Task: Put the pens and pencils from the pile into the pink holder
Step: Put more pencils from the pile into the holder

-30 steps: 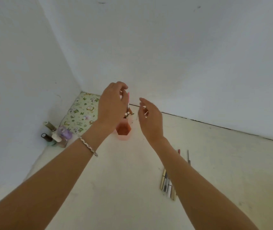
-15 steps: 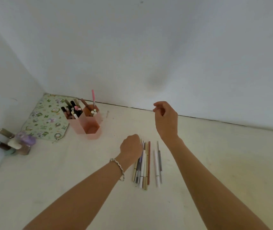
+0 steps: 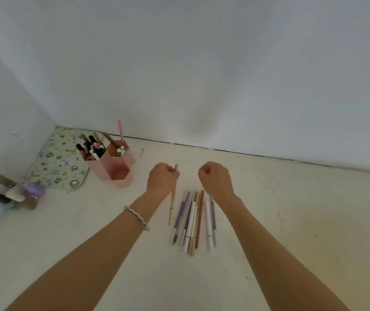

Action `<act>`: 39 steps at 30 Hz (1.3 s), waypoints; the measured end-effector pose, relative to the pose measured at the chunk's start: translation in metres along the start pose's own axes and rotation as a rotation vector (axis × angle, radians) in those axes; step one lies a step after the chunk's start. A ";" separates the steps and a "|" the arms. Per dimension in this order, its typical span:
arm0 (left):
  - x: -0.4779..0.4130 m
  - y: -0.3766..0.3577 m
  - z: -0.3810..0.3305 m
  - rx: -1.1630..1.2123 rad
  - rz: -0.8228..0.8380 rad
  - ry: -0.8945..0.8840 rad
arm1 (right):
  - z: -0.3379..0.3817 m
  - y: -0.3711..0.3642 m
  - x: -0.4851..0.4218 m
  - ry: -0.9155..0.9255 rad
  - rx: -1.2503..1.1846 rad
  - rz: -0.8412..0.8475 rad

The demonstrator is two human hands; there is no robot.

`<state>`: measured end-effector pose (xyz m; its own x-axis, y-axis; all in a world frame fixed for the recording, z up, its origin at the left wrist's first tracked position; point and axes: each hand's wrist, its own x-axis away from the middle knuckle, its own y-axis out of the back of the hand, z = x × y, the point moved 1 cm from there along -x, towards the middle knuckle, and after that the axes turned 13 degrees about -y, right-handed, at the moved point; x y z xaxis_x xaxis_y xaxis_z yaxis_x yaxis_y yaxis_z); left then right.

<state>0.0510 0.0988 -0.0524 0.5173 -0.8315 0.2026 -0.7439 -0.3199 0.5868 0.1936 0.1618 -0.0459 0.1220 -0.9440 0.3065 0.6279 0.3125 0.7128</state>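
The pink holder [image 3: 121, 180], made of three hexagonal cups, stands at the back left with several pens in its two rear cups; the front cup looks empty. A pile of pens and pencils [image 3: 193, 221] lies side by side on the pale surface in front of me. My left hand [image 3: 162, 179] is closed around a thin beige pencil [image 3: 172, 205], lifted just left of the pile with its tip pointing back at me. My right hand [image 3: 216, 178] hovers above the pile's far end, fingers curled into a fist with nothing in it.
A floral green pouch [image 3: 60, 160] lies in the corner behind the holder. Several small bottles [image 3: 18, 195] are clustered at the far left by the wall. White walls close off the back and left.
Both hands left the holder and came back to the pile. My left hand picked up the beige pencil, and my right hand dropped lower and curled shut.
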 end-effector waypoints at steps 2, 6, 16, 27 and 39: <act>-0.004 0.017 -0.005 0.071 -0.092 -0.031 | 0.003 -0.016 0.000 -0.046 0.198 0.084; -0.001 0.034 -0.007 0.141 -0.138 -0.086 | 0.007 -0.046 0.005 0.010 0.565 0.088; 0.009 0.061 0.006 0.235 -0.229 -0.147 | 0.030 -0.064 0.006 -0.045 0.323 0.114; -0.040 0.186 -0.007 0.150 -0.882 -0.507 | 0.122 -0.011 -0.001 0.061 -0.740 -0.054; -0.034 0.184 0.022 -0.300 -0.645 -0.489 | 0.157 -0.049 0.020 0.340 -0.877 -0.219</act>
<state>-0.1126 0.0581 0.0315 0.5089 -0.6529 -0.5610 -0.1883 -0.7204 0.6675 0.0447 0.1438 0.0247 0.0629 -0.9952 -0.0744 0.9972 0.0656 -0.0348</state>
